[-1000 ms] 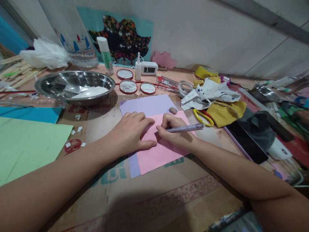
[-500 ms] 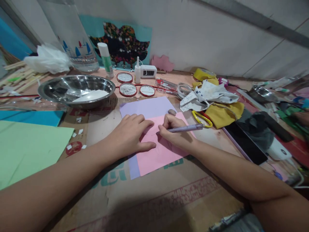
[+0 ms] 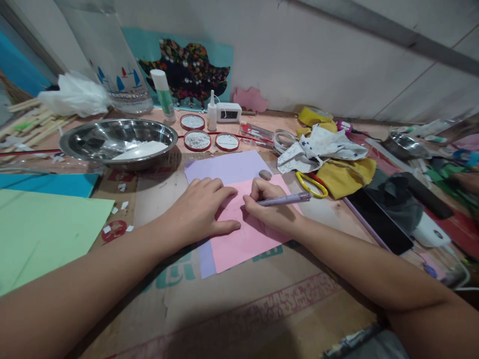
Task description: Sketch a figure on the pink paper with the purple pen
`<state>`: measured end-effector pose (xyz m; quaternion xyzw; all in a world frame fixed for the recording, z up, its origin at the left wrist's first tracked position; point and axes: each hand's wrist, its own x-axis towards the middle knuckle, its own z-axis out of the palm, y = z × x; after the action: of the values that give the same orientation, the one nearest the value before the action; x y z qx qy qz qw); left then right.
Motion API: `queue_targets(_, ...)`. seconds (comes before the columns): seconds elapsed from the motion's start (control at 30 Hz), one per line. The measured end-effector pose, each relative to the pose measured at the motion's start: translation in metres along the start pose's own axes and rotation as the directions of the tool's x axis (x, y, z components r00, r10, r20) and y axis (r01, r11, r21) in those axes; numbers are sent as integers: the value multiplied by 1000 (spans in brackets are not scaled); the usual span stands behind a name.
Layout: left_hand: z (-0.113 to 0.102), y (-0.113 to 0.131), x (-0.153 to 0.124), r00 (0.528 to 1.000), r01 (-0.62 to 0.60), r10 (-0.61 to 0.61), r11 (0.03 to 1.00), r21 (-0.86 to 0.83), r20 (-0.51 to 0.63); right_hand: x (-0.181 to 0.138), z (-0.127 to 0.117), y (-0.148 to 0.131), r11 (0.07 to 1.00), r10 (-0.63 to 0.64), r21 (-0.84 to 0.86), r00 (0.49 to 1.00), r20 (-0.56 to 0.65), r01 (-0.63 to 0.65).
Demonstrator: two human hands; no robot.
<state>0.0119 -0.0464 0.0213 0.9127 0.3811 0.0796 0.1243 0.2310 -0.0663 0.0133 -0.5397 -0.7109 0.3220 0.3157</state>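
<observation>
My right hand [image 3: 271, 202] grips a pale purple pen [image 3: 286, 199], its tip down on a sheet of pink paper [image 3: 239, 249]. Faint lines show on that paper near the pen. Across the left part of the pink sheet lies my left hand [image 3: 205, 207], thumb and fingers spread. Beneath the pink paper is a lilac sheet [image 3: 224, 164], showing at the top and along the left side. A small grey, roundish piece [image 3: 265, 174] rests at the upper edge of the pink sheet, just beyond my right hand.
Behind the papers stand a steel bowl [image 3: 119, 159], red-rimmed dishes of beads [image 3: 197, 140], a glue stick [image 3: 163, 97] and a small glue bottle [image 3: 212, 114]. Yellow-handled scissors [image 3: 312, 185], cloth scraps [image 3: 329, 144] and a phone [image 3: 377, 219] lie right. Green paper [image 3: 45, 234] lies left.
The back end of the pen has tilted slightly as my right hand shifts a little. My left hand stays in place on the paper. The view has moved very slightly.
</observation>
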Motion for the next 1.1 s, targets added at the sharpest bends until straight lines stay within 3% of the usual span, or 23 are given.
queue_targets(0.47,-2,1,0,1000,6,-6,1000,-9,4,-1,-3,-3,997,74,30,997,-32,-73)
queue_targets(1.1,-2,2,0,1000,18,-18,1000,3,16,-1,-8,0,999,50,5,995,-87,-50)
